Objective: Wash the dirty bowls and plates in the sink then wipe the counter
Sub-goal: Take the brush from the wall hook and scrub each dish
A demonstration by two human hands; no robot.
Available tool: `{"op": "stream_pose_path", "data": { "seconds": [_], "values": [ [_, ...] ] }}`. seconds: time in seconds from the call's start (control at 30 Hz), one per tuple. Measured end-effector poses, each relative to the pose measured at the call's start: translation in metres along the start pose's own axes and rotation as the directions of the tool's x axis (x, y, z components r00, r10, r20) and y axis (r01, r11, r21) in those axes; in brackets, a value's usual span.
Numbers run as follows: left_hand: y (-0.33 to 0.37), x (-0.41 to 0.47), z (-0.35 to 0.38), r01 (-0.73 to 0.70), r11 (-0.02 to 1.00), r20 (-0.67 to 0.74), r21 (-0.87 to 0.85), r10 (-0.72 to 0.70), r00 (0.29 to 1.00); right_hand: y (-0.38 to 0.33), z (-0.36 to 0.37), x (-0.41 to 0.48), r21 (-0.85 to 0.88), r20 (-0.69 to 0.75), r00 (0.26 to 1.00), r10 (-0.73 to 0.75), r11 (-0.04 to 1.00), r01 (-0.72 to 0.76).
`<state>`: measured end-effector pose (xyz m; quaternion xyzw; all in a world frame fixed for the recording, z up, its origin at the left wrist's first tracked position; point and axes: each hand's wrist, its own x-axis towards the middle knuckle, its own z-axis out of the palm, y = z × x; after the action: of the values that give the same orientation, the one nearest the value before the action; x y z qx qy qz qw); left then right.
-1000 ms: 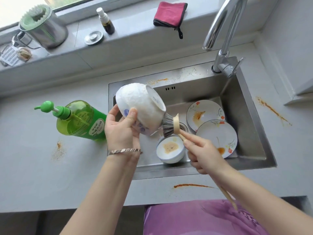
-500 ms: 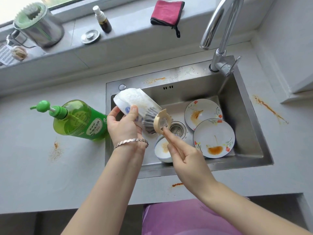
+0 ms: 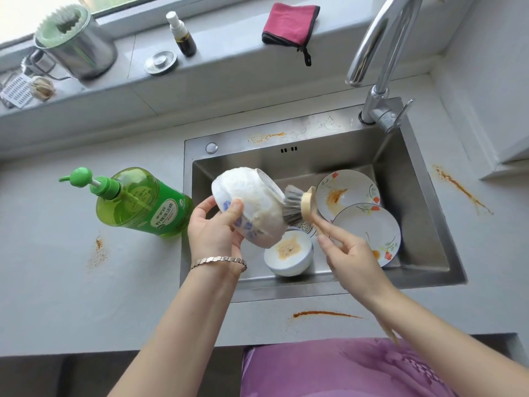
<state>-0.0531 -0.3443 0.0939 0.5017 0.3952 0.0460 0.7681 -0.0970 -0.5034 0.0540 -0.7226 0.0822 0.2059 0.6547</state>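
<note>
My left hand (image 3: 213, 229) grips a white bowl (image 3: 252, 199) with blue flowers, tipped on its side above the steel sink (image 3: 423, 196) and coated in suds. My right hand (image 3: 347, 255) holds the wooden handle of a dish brush (image 3: 300, 206), whose grey bristles press against the bowl's rim. Below in the basin sit a second bowl (image 3: 287, 255) with an orange-brown stain and two flowered plates, the far one (image 3: 347, 190) and the near one (image 3: 369, 232), both smeared orange.
A green dish-soap pump bottle (image 3: 143, 203) lies on the counter left of the sink. Orange streaks mark the counter, one in front (image 3: 323, 314), one at right (image 3: 458, 186), one at left (image 3: 98, 252). The faucet (image 3: 378, 55) arches over the basin. A red cloth (image 3: 290, 24) lies on the sill.
The brush head came out of the bowl's mouth and now sits at its rim. The bowl turned back to show its sudsy outer side.
</note>
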Motion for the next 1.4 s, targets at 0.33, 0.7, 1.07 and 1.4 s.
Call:
{"op": "stream_pose_path", "data": {
  "seconds": [0.33, 0.7, 1.07, 1.4],
  "values": [
    [-0.007, -0.001, -0.014, -0.237, 0.87, 0.279, 0.433, 0.121, 0.953, -0.012, -0.008, 0.003, -0.14, 0.062, 0.997, -0.053, 0.988, 0.061],
    [-0.007, 0.002, -0.02, -0.2, 0.886, 0.297, 0.419, 0.074, 0.952, -0.008, -0.011, 0.003, -0.174, 0.119, 0.992, -0.041, 0.983, 0.062],
    [-0.008, 0.008, -0.028, -0.185, 0.882, 0.407, 0.433, -0.008, 0.913, -0.001, -0.025, 0.013, -0.235, 0.058, 0.997, 0.043, 0.972, -0.028],
    [-0.013, 0.054, -0.055, -0.286, 0.753, 0.495, 0.593, -0.061, 0.867, 0.044, -0.029, 0.034, -0.239, -0.085, 0.946, 0.313, 0.915, -0.324]
  ]
}}
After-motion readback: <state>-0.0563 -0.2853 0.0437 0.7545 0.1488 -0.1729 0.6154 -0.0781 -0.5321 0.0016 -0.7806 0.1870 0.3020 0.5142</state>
